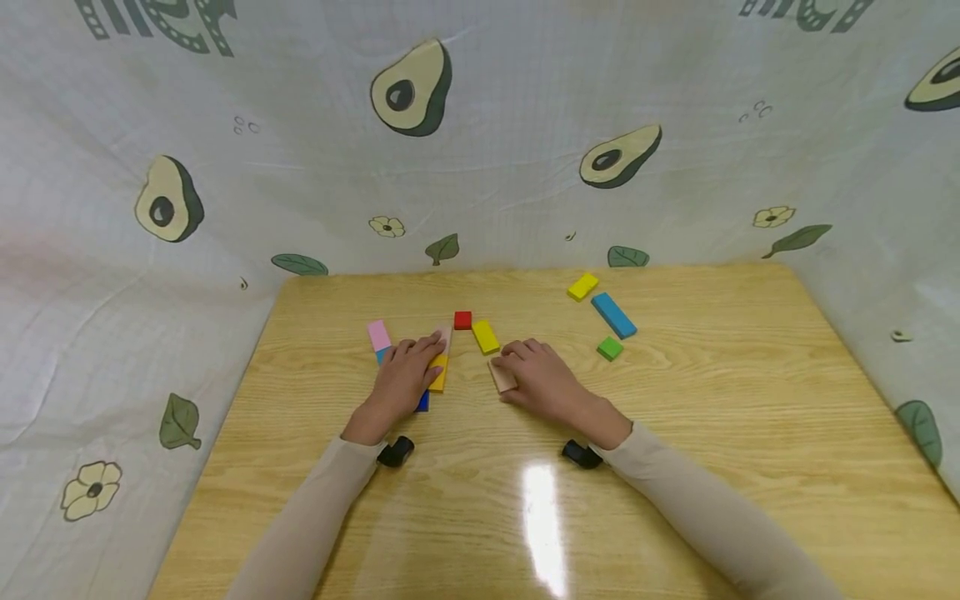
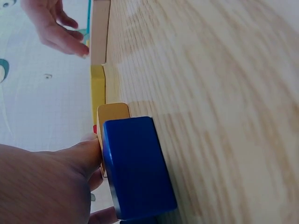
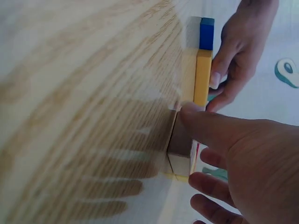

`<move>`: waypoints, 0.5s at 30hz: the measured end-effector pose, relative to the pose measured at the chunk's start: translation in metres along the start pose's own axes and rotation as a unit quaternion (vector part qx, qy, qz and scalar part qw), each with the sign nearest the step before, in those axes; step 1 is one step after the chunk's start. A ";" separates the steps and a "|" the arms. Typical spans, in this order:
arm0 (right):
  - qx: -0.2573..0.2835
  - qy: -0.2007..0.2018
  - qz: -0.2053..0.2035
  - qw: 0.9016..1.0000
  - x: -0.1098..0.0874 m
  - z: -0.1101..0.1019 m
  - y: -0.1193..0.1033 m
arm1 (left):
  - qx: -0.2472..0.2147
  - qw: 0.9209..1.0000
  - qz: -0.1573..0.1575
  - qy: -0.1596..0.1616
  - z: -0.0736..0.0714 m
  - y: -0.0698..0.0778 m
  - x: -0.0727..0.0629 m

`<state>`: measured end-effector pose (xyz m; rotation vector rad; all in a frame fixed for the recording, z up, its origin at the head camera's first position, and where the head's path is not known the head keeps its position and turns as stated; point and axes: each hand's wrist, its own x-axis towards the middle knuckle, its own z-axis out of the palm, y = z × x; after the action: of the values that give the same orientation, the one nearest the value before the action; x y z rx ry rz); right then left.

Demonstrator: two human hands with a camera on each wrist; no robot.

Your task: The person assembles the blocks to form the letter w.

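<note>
My left hand lies over a group of flat blocks, its fingertips on a pale pink block and its thumb at an orange block. A dark blue block sticks out beneath this hand, beside the orange one. Pink and light blue blocks show at its left side, partly covered. My right hand is at a beige block, covering its right side. In the right wrist view the thumb tip overlaps that block, while the other fingers are loosely bent and spread.
Beyond the hands are a red cube and a yellow block. Farther right lie another yellow block, a long blue block and a green block. A printed cloth hangs behind the wooden table.
</note>
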<state>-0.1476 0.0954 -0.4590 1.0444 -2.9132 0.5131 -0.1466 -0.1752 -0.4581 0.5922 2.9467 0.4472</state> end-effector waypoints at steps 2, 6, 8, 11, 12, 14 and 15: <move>-0.005 0.001 0.003 1.000 -0.001 0.000 0.000 | 0.001 1.000 0.000 0.000 0.000 0.000 0.000; -0.007 0.013 -0.001 1.000 -0.002 0.000 0.000 | 0.001 1.000 0.001 0.003 0.000 0.000 -0.001; -0.003 0.020 -0.004 1.000 -0.001 0.000 0.000 | 0.001 1.000 0.002 0.004 -0.001 0.001 -0.001; 0.002 0.028 -0.005 1.000 0.001 0.000 0.001 | 0.002 1.000 0.002 0.005 0.000 0.001 -0.001; 0.003 0.030 -0.004 1.000 0.001 0.000 0.001 | 0.001 1.000 0.002 0.004 0.000 0.001 -0.001; 0.002 0.033 -0.003 0.999 0.002 0.001 0.001 | 0.002 1.000 0.001 0.003 0.001 0.000 0.000; 0.002 0.033 -0.002 0.999 0.002 0.001 0.001 | 0.002 1.000 0.000 0.003 0.002 0.000 0.000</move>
<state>-0.1500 0.0948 -0.4598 1.0132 -2.8526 0.5428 -0.1462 -0.1750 -0.4596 0.5931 2.9539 0.4450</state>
